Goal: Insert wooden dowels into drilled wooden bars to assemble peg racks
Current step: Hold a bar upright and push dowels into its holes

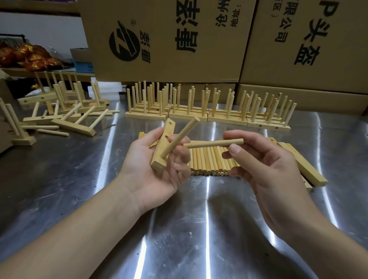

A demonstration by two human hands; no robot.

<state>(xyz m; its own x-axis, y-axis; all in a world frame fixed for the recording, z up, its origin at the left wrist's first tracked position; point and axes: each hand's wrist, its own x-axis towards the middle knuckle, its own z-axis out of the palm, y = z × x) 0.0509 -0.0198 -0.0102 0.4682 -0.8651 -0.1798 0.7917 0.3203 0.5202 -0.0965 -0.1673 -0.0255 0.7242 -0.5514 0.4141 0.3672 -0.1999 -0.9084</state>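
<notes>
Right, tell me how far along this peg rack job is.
Done: a row of finished racks stands at the back of the table, with a messier heap at the left. In hand: the left hand holds a bar with one dowel seated and two holes open; the right hand pinches a second dowel, not yet inserted. Left: loose dowels and spare bars wait.
</notes>
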